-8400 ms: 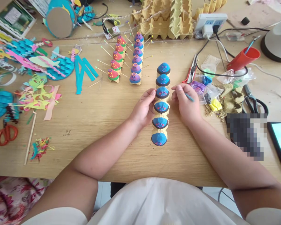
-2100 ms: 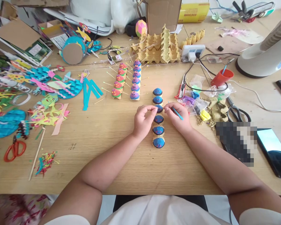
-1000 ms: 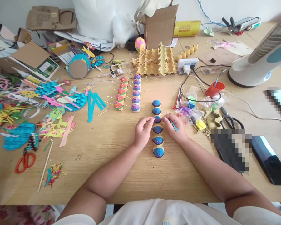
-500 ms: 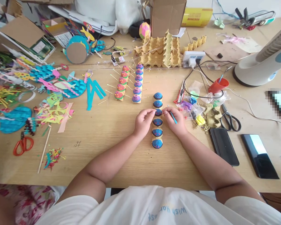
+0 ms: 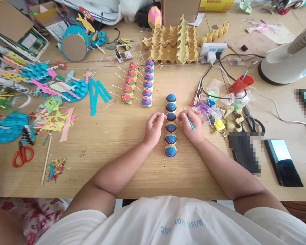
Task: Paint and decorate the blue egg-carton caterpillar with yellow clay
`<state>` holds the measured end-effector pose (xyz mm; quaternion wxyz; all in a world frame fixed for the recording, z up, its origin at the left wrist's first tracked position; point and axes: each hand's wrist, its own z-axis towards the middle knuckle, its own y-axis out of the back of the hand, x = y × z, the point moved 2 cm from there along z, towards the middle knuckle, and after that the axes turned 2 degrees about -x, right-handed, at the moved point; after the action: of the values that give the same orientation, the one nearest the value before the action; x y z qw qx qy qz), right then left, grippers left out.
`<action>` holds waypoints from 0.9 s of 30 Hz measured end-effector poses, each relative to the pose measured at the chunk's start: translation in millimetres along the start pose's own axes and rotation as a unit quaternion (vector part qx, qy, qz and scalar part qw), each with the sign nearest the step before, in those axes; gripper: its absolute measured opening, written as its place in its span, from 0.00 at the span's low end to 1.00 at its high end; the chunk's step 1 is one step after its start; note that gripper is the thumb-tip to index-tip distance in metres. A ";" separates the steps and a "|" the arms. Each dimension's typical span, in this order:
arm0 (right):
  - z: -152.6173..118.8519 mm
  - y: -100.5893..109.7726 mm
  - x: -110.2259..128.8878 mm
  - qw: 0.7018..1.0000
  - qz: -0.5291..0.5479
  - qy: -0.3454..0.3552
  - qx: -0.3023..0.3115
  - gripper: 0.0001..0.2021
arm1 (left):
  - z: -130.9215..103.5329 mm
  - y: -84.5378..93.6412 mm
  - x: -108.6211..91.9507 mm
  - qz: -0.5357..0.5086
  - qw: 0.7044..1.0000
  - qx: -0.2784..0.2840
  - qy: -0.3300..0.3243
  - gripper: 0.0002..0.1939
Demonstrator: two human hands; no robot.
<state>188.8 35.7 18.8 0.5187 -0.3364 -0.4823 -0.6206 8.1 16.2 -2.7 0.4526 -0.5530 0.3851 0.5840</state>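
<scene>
A row of egg-carton cups topped with blue clay, dark-rimmed and with small red spots on several, runs lengthwise in front of me. My left hand is beside the third cup from the far end, thumb and forefinger pinched together; anything between them is too small to make out. On the other side of the row, my right hand holds a thin blue modelling tool against the palm, its fingertips drawn together near the same cup. Further off stand two finished-looking rows, a red-and-green caterpillar and a purple caterpillar, with pins stuck in them.
Bagged clay, black scissors, a red cup and a phone lie to the right. Paper scraps, orange scissors and a wooden stick are leftward. Egg cartons and a power strip stand behind.
Both hands have drawn slightly apart from the third blue cup, the left one moving a little to the left. The whole view has shifted slightly. The tool stays in the right hand.
</scene>
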 end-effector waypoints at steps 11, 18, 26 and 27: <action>1.4 -2.5 -8.0 0.999 -0.029 0.017 -0.003 0.13 | 1.6 1.3 12.6 0.006 1.000 0.004 -0.003 0.24; 3.2 0.0 -13.2 0.991 -0.094 0.092 -0.017 0.13 | 1.3 -0.1 6.0 -0.004 0.998 0.062 -0.014 0.27; 2.1 -4.5 -16.1 0.994 -0.067 0.088 0.015 0.13 | 0.3 -0.6 4.5 0.024 0.996 0.075 -0.040 0.27; 1.6 -4.6 -15.3 0.995 -0.061 0.077 0.020 0.13 | -0.1 -0.6 4.1 0.025 0.996 0.074 -0.040 0.27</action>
<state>187.8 42.1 4.1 0.5216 -0.2471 -0.4729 -0.6657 8.8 16.8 -6.7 0.4926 -0.4841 0.4227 0.5868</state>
